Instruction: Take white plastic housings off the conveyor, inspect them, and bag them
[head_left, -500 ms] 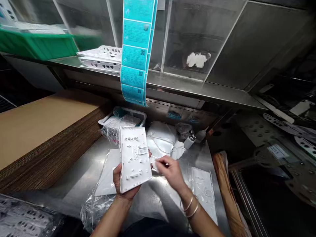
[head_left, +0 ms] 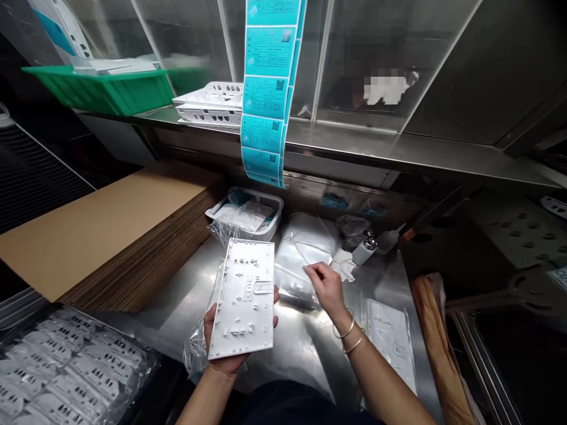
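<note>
My left hand (head_left: 227,348) grips a white rectangular plastic panel (head_left: 245,298) from below, its underside with small bumps and a clip facing up, over a clear plastic bag (head_left: 197,348). My right hand (head_left: 326,286) reaches forward with fingers pinched at the edge of a pile of clear plastic bags (head_left: 303,254) on the steel bench; what it pinches is too small to make out. Two bangles sit on that wrist.
A thick stack of flat cardboard (head_left: 106,236) lies left. A white tray (head_left: 248,215) sits behind the panel, a small bottle (head_left: 364,248) beside the bags. Teal labels (head_left: 268,88) hang from above. White panels (head_left: 210,103) and a green bin (head_left: 106,88) rest on the shelf. Bagged panels (head_left: 66,366) lie bottom left.
My right hand has moved away from the panel's edge, forward to the bag pile. The panel has tilted and lowered slightly in my left hand; the view has shifted left.
</note>
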